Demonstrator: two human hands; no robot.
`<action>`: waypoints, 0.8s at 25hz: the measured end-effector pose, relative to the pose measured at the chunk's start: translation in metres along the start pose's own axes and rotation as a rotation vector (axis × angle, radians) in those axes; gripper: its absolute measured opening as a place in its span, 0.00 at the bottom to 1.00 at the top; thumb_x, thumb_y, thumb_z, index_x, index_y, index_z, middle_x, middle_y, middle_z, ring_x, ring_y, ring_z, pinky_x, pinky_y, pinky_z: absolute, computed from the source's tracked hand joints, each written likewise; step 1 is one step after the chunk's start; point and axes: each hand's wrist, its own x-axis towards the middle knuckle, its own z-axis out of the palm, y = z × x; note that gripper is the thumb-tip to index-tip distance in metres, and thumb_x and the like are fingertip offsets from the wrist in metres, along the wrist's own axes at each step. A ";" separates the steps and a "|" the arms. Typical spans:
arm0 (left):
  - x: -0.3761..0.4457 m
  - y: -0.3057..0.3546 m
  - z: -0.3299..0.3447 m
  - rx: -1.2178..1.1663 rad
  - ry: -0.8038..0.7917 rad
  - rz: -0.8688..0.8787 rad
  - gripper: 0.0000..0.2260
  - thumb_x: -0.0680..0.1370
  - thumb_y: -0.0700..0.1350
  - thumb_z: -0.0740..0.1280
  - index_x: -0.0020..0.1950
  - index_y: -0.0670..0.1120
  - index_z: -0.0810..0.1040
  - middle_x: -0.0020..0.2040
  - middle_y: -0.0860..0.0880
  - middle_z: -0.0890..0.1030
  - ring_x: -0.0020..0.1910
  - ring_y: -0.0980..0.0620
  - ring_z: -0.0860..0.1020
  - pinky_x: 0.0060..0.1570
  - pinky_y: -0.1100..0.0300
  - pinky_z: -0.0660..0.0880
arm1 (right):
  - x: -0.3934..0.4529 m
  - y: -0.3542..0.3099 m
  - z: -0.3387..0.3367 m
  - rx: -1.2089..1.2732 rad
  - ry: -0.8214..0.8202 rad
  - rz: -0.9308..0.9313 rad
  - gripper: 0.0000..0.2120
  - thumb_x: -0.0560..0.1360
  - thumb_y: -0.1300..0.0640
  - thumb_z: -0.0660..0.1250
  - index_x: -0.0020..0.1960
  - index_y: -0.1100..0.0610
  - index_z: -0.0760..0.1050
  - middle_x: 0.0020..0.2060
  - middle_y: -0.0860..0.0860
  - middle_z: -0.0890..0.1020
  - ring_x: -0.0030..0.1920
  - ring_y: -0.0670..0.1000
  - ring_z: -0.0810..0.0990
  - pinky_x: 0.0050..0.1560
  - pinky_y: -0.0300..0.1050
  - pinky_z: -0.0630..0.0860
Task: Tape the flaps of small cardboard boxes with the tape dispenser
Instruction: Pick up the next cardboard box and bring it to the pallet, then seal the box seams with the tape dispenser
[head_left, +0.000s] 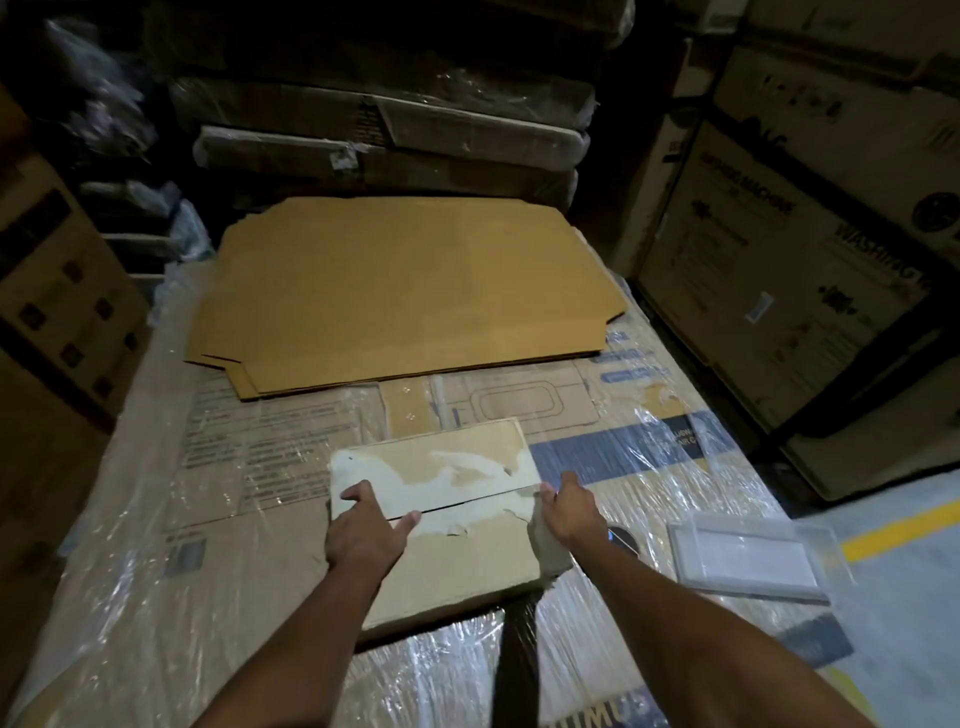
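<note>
Forearms enter from the near edge, both reaching onto a small cardboard box (447, 519) lying on a shrink-wrapped carton (218, 545) that serves as the bench.

Left hand (366, 530): fingers straight, pressing flat on the box top beside the seam (467, 501) where the two flaps meet.

Right hand (569, 512): at the box's right end, fingers curled over the corner, apparently holding it.

Box: flaps closed, untaped, top liner torn in pale patches. Judged light, thin-walled, easily dented; best held at ends and corners, keeping the seam free for tape. Likely to skid on the slick film unless pinned.

Dark object (623, 538): just beside the right wrist, mostly hidden; whether it is the tape dispenser cannot be told.

Clear plastic tray (748, 558): right, near the carton's edge.

Flattened cardboard sheets (405, 291): farther back, well apart from the box, leaving open film-covered surface between.

Stacked cartons (810, 249): surrounding walls; floor drop-off at right.
</note>
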 end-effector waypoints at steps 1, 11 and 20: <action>0.003 0.001 0.003 0.015 -0.008 -0.013 0.43 0.74 0.71 0.58 0.71 0.37 0.53 0.53 0.43 0.81 0.53 0.43 0.79 0.40 0.57 0.69 | -0.003 0.015 0.005 -0.076 0.041 0.050 0.17 0.81 0.49 0.56 0.63 0.60 0.67 0.57 0.58 0.79 0.59 0.59 0.77 0.57 0.51 0.73; 0.018 0.031 0.008 0.081 -0.145 -0.199 0.43 0.78 0.65 0.58 0.74 0.35 0.42 0.60 0.39 0.78 0.62 0.38 0.75 0.54 0.48 0.73 | 0.058 0.076 0.021 -0.270 -0.142 0.352 0.26 0.64 0.36 0.66 0.52 0.54 0.77 0.49 0.53 0.80 0.52 0.57 0.79 0.53 0.50 0.75; 0.014 0.026 0.025 0.182 -0.091 -0.264 0.44 0.76 0.71 0.49 0.77 0.40 0.39 0.58 0.37 0.78 0.57 0.37 0.76 0.47 0.45 0.78 | 0.058 0.107 0.039 -0.296 -0.352 0.324 0.14 0.66 0.48 0.72 0.46 0.55 0.77 0.47 0.51 0.82 0.52 0.54 0.80 0.58 0.51 0.75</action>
